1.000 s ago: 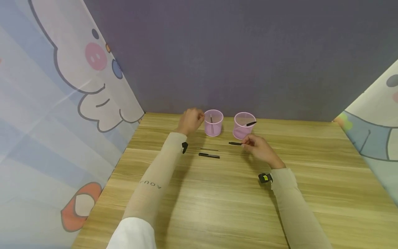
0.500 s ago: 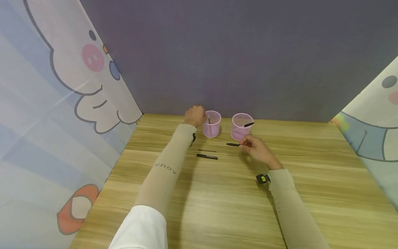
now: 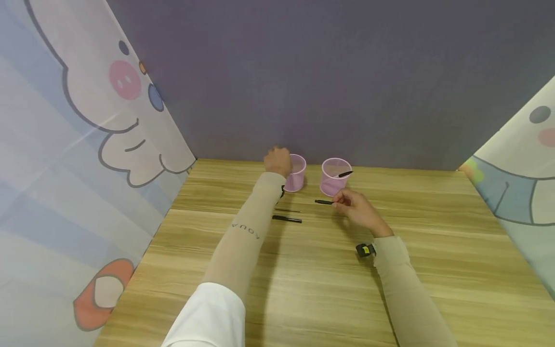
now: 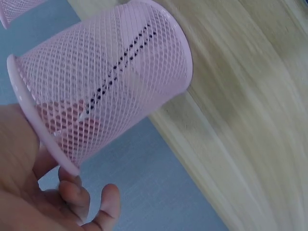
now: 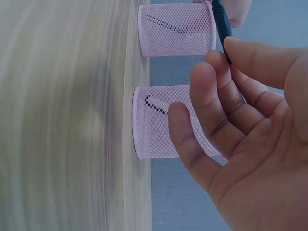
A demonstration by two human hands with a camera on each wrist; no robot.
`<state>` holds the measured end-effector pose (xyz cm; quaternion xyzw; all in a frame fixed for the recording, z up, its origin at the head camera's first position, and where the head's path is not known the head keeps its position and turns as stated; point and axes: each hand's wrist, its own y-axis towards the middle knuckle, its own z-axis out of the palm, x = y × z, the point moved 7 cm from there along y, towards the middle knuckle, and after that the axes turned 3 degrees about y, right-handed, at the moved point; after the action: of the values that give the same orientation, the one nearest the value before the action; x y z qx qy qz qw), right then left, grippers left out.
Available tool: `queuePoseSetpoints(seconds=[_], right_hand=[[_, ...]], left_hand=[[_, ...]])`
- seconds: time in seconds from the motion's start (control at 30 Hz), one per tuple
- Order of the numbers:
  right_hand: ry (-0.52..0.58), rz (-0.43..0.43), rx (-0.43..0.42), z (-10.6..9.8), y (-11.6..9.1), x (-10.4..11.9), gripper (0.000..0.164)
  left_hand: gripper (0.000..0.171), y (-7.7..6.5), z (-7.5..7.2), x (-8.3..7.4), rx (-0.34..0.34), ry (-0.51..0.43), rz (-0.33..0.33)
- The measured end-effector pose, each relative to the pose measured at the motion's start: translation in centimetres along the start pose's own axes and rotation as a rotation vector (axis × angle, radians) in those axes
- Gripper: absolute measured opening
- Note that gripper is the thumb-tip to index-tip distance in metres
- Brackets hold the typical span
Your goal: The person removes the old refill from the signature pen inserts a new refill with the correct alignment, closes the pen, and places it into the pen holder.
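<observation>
My outstretched left hand (image 3: 278,161) reached over the left cup (image 3: 297,181), some fingers inside; I couldn't tell whether they gripped its 2 dark sticks (image 4: 103,86). My right hand (image 3: 357,210) pinched a black pen (image 3: 323,202) near the right cup (image 3: 331,186).

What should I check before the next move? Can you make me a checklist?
1. Right hand pinching the black pen piece: ok.
2. Left hand reaching into the left cup: ok, fingers show through its mesh.
3. Left hand holding one of the thin dark sticks in there: cannot tell, the mesh blurs it.
4. Both cups standing upright: ok, the right cup too.
5. Table free of loose parts: not ok, a thin rod and a black pen tube lie there.
</observation>
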<state>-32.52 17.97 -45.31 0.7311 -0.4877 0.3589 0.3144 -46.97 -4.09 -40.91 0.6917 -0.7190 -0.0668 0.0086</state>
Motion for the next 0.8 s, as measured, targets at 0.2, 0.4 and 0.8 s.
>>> queuePoseSetpoints(seconds=[0.2, 0.4, 0.8], right_hand=[[-0.007, -0.001, -0.010, 0.1, 0.1, -0.1, 0.008], [-0.011, 0.000, -0.009, 0.1, 0.1, -0.1, 0.008], [-0.021, 0.015, -0.003, 0.2, 0.2, -0.4, 0.010]], left_hand=[[0.024, 0.1, 0.5, 0.1, 0.003, -0.019, -0.062], [0.027, 0.2, 0.9, 0.3, 0.022, -0.045, -0.127], [0.028, 0.2, 1.2, 0.7, 0.050, -0.142, -0.198]])
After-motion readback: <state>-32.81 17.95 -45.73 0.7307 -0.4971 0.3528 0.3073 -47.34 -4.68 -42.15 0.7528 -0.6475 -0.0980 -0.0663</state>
